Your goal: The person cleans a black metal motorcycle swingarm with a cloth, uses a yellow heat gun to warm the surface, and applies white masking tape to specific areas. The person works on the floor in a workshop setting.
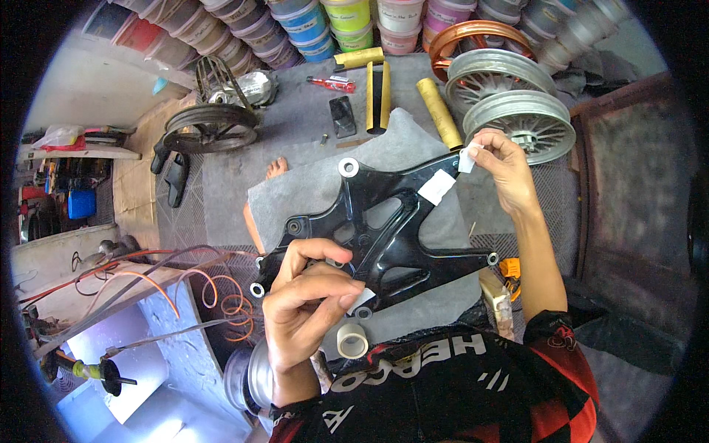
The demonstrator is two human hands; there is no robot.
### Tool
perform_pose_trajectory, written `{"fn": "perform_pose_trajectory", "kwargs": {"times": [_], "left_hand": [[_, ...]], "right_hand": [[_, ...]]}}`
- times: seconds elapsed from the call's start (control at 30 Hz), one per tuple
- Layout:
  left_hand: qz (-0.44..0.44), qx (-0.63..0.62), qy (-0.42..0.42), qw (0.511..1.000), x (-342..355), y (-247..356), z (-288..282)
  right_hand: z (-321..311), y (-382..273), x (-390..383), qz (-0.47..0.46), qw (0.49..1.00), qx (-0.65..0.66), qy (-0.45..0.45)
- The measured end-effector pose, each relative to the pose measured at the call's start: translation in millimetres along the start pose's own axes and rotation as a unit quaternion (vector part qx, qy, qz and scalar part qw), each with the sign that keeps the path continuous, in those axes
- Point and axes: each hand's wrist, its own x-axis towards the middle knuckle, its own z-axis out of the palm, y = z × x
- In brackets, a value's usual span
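A glossy black metal frame part point(369, 221), with triangular cut-outs and ringed holes at its ends, lies on a grey cloth in front of me. My right hand point(506, 166) pinches a white strip of tape point(467, 158) at the part's upper right end. Just left of it, a wider white tape piece point(437, 187) lies on the same arm. Over the part's lower left, my left hand point(306, 299) is closed, a small white tape piece point(362, 300) between thumb and finger. A cream tape roll point(352, 342) is close to my body.
Silver wheel rims point(521, 127) stack at the far right, beside yellow sandpaper rolls point(439, 113). A phone point(342, 117) and a dark wheel point(210, 127) lie farther back. Labelled tubs point(299, 33) line the back. Coiled orange hose point(236, 303) hangs at left.
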Motion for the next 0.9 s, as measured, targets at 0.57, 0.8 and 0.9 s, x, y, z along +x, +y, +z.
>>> {"fn": "perform_pose_trajectory", "kwargs": {"times": [0.57,0.8,0.9], "left_hand": [[-0.039,0.037,0.024,0.998,1,1,0],[-0.027,0.006,0.025,0.999,7,0,1],[-0.017,0.007,0.028,0.999,8,-1,1]], "right_hand": [[4,5,8,-0.092,0.979,-0.18,0.04],[3,-6,0,-0.091,0.993,-0.02,0.074],[-7,-11,1,-0.072,0.99,0.099,0.076]]}}
